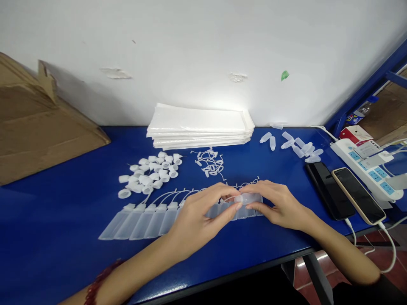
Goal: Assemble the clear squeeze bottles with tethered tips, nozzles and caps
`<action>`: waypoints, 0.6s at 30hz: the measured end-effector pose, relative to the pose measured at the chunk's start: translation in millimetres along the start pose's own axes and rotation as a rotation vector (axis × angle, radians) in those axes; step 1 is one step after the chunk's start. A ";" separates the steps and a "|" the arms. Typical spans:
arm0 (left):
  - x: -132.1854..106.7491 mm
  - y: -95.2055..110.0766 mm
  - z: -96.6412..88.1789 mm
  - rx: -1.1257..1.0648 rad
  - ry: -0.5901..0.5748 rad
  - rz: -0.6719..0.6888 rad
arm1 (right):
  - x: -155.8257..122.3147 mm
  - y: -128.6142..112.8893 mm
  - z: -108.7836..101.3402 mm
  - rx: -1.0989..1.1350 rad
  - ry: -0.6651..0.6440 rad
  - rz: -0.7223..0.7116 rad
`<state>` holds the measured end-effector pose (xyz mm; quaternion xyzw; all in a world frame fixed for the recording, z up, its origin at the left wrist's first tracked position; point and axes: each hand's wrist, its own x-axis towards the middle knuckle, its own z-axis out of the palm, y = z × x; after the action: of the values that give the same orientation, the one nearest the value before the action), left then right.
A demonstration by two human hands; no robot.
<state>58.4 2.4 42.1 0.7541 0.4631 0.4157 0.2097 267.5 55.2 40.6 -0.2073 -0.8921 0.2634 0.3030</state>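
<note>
A small translucent plastic bottle (252, 198) lies sideways between my two hands, above the right part of the row. My right hand (280, 204) is closed on its body with thumb and fingers. At the neck end, my left hand (203, 212) pinches a thin white strap (229, 198) against the bottle's neck. Below, a row of similar bottles (136, 224) lies side by side, with thin straps rising from their necks; my left hand hides the middle of it. White nozzle caps (146, 180) are heaped behind the row's left end. A tangle of loose straps (211, 163) sits behind its middle.
Loose bottles (299, 148) lie at the back right of the blue table (47, 228). Two phones (330, 190) and a power strip (378, 173) with cables occupy the right edge. Flat white packs (200, 123) are stacked by the wall. A cardboard box (41, 123) stands left.
</note>
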 end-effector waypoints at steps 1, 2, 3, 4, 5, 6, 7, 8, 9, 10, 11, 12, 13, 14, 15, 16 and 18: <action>0.5 0.3 0.1 -0.024 -0.006 -0.030 | -0.3 -0.4 0.4 0.010 0.005 0.000; 0.9 0.5 0.1 -0.049 -0.013 -0.059 | -0.8 -0.6 0.9 0.024 0.010 0.002; 1.4 0.8 0.0 -0.075 -0.018 -0.084 | -1.3 -0.8 1.5 0.040 0.012 0.007; 1.7 1.1 0.0 -0.100 -0.020 -0.104 | -1.8 -1.0 2.1 0.055 0.013 0.014; 2.0 1.4 -0.1 -0.122 -0.022 -0.120 | -2.1 -1.2 2.7 0.067 0.014 0.021; 2.2 1.7 -0.2 -0.139 -0.022 -0.133 | -2.4 -1.6 3.2 0.074 0.012 0.026; 2.4 2.1 -0.3 -0.152 -0.024 -0.143 | -2.4 -2.0 3.7 0.078 0.008 0.027; 2.3 2.4 -0.4 -0.161 -0.022 -0.152 | -2.3 -2.5 4.0 0.078 0.003 0.023; 2.2 2.8 -0.4 -0.170 -0.019 -0.161 | -2.1 -3.1 4.1 0.076 0.000 0.014; 1.9 3.1 -0.2 -0.177 -0.013 -0.172 | -1.7 -3.6 4.1 0.076 -0.002 0.003; 1.5 3.3 0.1 -0.186 -0.007 -0.188 | -1.3 -4.0 3.9 0.078 -0.001 -0.009; 0.9 3.4 0.7 -0.196 -0.001 -0.207 | -0.8 -4.4 3.5 0.084 0.005 -0.016; 0.1 3.2 1.5 -0.207 0.003 -0.224 | -0.3 -4.6 2.9 0.096 0.017 -0.017; -0.9 2.7 2.5 -0.216 0.006 -0.235 | 0.1 -4.8 2.3 0.114 0.036 -0.006; -2.1 1.9 3.8 -0.221 0.006 -0.239 | 0.4 -4.9 1.6 0.138 0.056 0.020; -3.4 0.7 5.3 -0.222 0.011 -0.229 | 0.7 -4.9 0.9 0.174 0.074 0.060; -6.2 -2.2 8.0 -0.203 0.041 -0.185 | 1.1 -5.2 -0.5 0.291 0.098 0.169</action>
<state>62.4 -1.4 33.3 0.6743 0.4907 0.4547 0.3127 265.9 51.9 44.5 -0.2480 -0.8081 0.4037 0.3499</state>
